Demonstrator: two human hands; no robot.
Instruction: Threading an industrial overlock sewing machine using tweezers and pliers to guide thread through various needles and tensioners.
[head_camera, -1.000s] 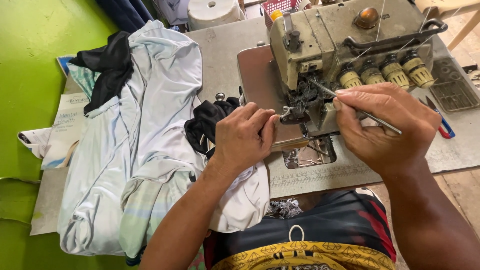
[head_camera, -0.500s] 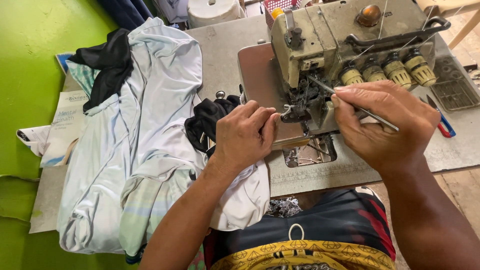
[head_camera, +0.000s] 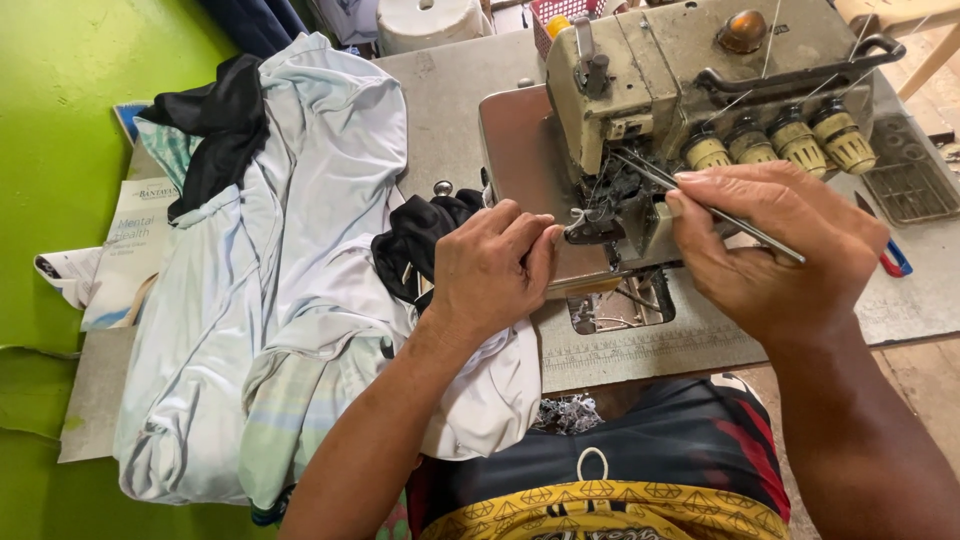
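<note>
A grey table (head_camera: 450, 90) is carrying a worn beige sewing machine (head_camera: 690, 90), four thread knobs (head_camera: 775, 140) lining its front. A pile of pale blue cloth (head_camera: 280, 300) is lying across the table's left side, with black cloth (head_camera: 220, 130) on top and more by the machine. The person's right hand (head_camera: 775, 250) is gripping thin metal tweezers (head_camera: 720, 212), their tips reaching into the needle area. The left hand (head_camera: 490, 270) is curling its fingers closed just beside the presser foot (head_camera: 592, 230), resting on the cloth; whether it is pinching thread cannot be told.
</note>
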